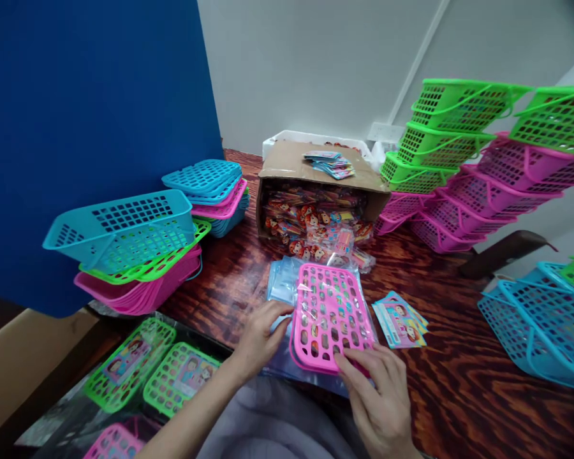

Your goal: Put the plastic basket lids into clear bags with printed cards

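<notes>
A pink plastic basket with a holed lid (332,309) lies in front of me, its far part covered by a clear plastic bag (363,299). Small multicoloured items show through the holes. At its left edge, my left hand (263,335) pinches the bag's edge between thumb and fingers. My right hand (377,389) grips the near right corner of the pink basket, fingers on the lid's rim. Under and behind the basket lies a pile of clear bags (282,280). Printed cards (402,322) are fanned out on the table to the right.
An open cardboard box (287,169) full of small packets (316,217) stands ahead, cards (330,164) on its flap. Stacked baskets rise at left (124,223) and right (444,146); blue baskets (540,325) sit nearer right. Lidded green baskets (129,363) lie lower left.
</notes>
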Demonstrator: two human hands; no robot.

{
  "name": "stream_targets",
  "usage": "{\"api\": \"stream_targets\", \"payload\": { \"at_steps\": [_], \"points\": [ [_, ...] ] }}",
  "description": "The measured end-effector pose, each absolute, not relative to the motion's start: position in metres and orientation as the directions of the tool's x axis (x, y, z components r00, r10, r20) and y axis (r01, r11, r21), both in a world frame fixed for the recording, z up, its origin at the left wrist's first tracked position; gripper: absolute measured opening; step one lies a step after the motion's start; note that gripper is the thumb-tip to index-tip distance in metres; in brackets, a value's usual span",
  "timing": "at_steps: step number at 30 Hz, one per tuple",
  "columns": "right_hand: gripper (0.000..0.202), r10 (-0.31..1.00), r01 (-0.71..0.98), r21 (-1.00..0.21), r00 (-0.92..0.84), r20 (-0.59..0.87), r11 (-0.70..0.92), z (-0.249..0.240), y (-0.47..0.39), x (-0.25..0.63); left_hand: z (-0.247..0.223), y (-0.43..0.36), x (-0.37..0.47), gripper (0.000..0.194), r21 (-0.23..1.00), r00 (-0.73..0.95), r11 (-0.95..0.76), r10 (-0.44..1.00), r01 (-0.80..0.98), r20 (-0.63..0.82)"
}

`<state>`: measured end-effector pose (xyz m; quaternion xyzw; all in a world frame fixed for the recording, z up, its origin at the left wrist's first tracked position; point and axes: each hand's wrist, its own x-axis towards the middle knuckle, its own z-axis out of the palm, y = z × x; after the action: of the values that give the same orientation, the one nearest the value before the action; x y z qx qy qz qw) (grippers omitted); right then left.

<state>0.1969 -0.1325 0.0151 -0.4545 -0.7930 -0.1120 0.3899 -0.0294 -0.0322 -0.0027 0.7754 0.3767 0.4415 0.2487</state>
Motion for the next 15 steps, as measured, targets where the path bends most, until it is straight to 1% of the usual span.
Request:
{"api": "stream_targets", "payload": {
  "at_steps": [2,3,6,8,9,12,15],
  "points": [
    [0.04,0.64,0.809,-0.189,-0.274,0.718,0.557,0.012,-0.133,0.198,-0.003,-0.03,-0.029,0.017,0.74,0.362,-0.574,0.812,0.352,0.457],
    [0.04,0.641,0.808,-0.194,-0.269,0.719,0.557,0.011,-0.134,0.198,-0.003,-0.028,-0.028,0.017,0.778,0.368,-0.539,0.829,0.324,0.421],
    [0.04,0.643,0.802,-0.21,-0.259,0.721,0.559,0.008,-0.136,0.196,-0.002,-0.019,-0.027,0.011,0.924,0.377,-0.334,0.893,0.186,0.247],
    [0.041,0.648,0.798,-0.215,-0.263,0.715,0.562,0.006,-0.137,0.196,-0.004,-0.012,-0.028,0.005,0.975,0.406,-0.197,0.903,0.105,0.139],
    [0.042,0.648,0.796,-0.216,-0.266,0.714,0.565,0.005,-0.138,0.195,-0.005,-0.009,-0.028,0.006,0.985,0.423,-0.151,0.9,0.078,0.104],
    [0.041,0.642,0.789,-0.22,-0.266,0.719,0.573,0.001,-0.14,0.196,-0.011,-0.003,-0.031,0.015,0.999,0.447,-0.042,0.894,0.002,0.036],
    [0.04,0.639,0.791,-0.22,-0.26,0.724,0.571,0.0,-0.14,0.198,-0.016,-0.002,-0.033,0.02,0.997,0.41,0.033,0.912,-0.069,-0.002]
  ]
}}
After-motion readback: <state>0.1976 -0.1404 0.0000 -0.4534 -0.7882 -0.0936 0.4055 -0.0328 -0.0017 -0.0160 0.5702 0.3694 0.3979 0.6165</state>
